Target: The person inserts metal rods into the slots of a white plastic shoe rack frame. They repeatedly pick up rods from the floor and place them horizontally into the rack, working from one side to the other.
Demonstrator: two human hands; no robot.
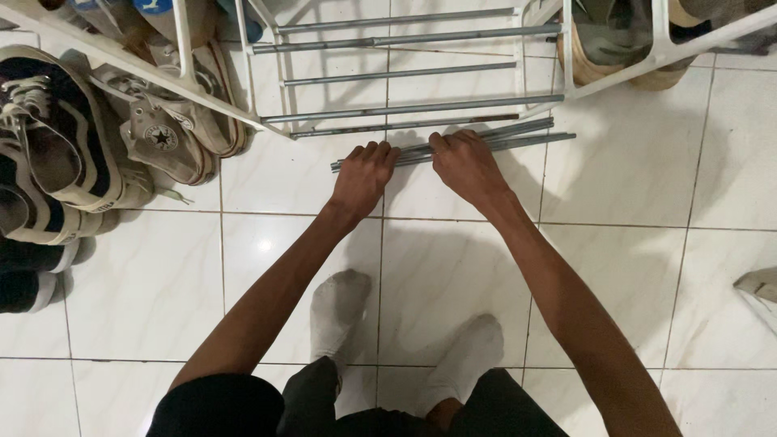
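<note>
Left of the rack [267, 121], several sneakers [174, 133] lie heaped, too overlapped to count. Just below the rack's five rails, the left hand [364, 174] and right hand [465, 162] curl their fingers around a bundle of rods [518, 137] on the floor [631, 186].

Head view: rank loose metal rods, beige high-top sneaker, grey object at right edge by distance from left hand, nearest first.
From the left hand:
1. Loose metal rods – on the floor, under its fingers.
2. Beige high-top sneaker – to the left, beside the white rack.
3. Grey object – far right edge.
</note>
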